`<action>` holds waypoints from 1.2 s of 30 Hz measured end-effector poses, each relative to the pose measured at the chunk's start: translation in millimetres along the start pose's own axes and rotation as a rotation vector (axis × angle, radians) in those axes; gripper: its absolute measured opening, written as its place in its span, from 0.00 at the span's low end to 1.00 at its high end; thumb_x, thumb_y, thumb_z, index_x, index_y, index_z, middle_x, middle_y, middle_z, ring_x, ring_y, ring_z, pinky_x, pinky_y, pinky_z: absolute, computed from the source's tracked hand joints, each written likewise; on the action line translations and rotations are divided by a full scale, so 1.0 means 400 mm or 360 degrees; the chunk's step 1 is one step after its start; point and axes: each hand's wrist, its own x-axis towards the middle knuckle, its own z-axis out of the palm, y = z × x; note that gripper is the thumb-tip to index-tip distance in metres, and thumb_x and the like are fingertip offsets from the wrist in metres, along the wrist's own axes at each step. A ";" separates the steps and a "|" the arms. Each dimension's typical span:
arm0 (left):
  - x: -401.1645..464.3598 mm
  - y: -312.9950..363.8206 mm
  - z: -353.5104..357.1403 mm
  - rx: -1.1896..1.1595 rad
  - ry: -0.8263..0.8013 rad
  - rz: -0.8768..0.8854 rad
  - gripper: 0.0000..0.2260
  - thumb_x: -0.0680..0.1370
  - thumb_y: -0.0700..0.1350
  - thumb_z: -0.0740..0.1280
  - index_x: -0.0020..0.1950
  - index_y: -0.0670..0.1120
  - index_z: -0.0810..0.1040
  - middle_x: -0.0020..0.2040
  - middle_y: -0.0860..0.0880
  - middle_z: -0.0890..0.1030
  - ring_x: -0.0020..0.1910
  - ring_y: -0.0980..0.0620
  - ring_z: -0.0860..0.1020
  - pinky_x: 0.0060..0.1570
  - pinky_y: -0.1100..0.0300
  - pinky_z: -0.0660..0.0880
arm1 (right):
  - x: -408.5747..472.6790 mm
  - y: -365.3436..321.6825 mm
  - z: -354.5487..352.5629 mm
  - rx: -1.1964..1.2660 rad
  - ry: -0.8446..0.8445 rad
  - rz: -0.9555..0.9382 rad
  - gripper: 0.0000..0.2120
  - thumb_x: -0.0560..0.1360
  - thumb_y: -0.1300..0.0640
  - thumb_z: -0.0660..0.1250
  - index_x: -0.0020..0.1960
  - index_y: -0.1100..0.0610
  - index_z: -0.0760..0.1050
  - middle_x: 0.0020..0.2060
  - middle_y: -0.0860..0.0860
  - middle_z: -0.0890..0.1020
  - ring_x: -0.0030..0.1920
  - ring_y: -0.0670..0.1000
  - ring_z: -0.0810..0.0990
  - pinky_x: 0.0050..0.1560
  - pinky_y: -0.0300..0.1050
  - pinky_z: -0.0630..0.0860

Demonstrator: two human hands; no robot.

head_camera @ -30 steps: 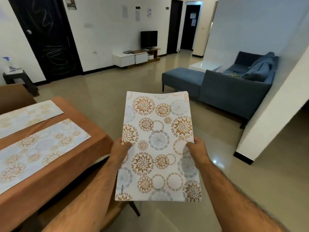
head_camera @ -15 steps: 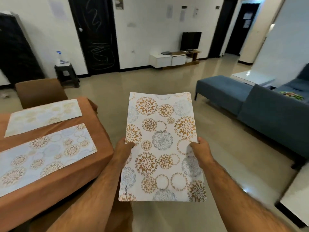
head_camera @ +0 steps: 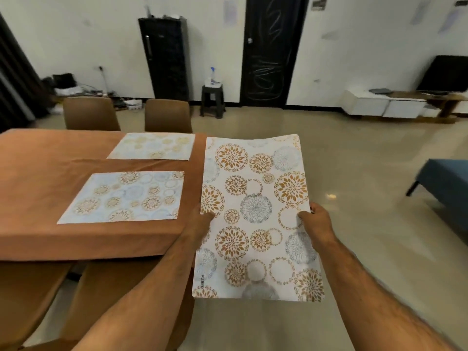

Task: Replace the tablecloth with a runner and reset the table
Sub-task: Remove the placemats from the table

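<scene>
I hold a white placemat (head_camera: 255, 214) printed with gold and grey floral circles, flat in front of me, just right of the table's corner. My left hand (head_camera: 202, 221) grips its left edge and my right hand (head_camera: 315, 221) grips its right edge. The table (head_camera: 50, 168) on the left is covered with a brown cloth. Two matching placemats lie on it, a near placemat (head_camera: 124, 196) and a far placemat (head_camera: 153, 146).
Two brown chairs (head_camera: 167, 115) stand behind the table and two more sit tucked under its near side (head_camera: 106, 287). A black stool with a spray bottle (head_camera: 212, 100), a black cabinet (head_camera: 164, 57), a door and a low white TV unit (head_camera: 385, 106) line the far wall. A blue sofa (head_camera: 445, 183) is on the right.
The view has swung left, bringing the table top and both laid placemats fully into sight. The placemat stays held in both hands, now close to the table's right corner.
</scene>
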 end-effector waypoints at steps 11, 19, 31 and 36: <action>0.252 -0.052 -0.120 0.0103 0.0407 -0.0301 0.08 0.73 0.39 0.67 0.51 0.43 0.79 0.47 0.43 0.83 0.44 0.43 0.83 0.48 0.49 0.81 | 0.342 -0.044 0.281 -0.0260 -0.0508 -0.0083 0.09 0.73 0.70 0.61 0.49 0.63 0.77 0.40 0.56 0.79 0.39 0.54 0.75 0.39 0.44 0.71; 0.396 -0.036 -0.223 0.0505 0.0588 -0.0594 0.09 0.78 0.33 0.63 0.39 0.42 0.72 0.36 0.45 0.75 0.32 0.49 0.73 0.36 0.57 0.69 | 0.528 -0.108 0.526 -0.0451 -0.0829 -0.0086 0.14 0.72 0.71 0.62 0.44 0.52 0.77 0.44 0.54 0.83 0.45 0.57 0.82 0.49 0.54 0.80; 0.571 0.006 -0.310 0.0140 0.1149 -0.0862 0.13 0.79 0.35 0.65 0.35 0.43 0.70 0.40 0.42 0.75 0.37 0.46 0.73 0.40 0.56 0.72 | 0.837 -0.188 0.994 -0.0736 -0.1433 -0.0311 0.16 0.71 0.62 0.67 0.59 0.60 0.77 0.48 0.57 0.81 0.47 0.59 0.81 0.39 0.44 0.76; 0.588 0.031 -0.298 -0.0105 0.1423 -0.0865 0.10 0.80 0.35 0.65 0.39 0.43 0.72 0.36 0.45 0.76 0.32 0.50 0.74 0.23 0.64 0.73 | 0.872 -0.223 1.155 -0.0927 -0.1718 -0.0448 0.17 0.78 0.64 0.63 0.67 0.60 0.71 0.52 0.60 0.80 0.38 0.52 0.75 0.31 0.41 0.69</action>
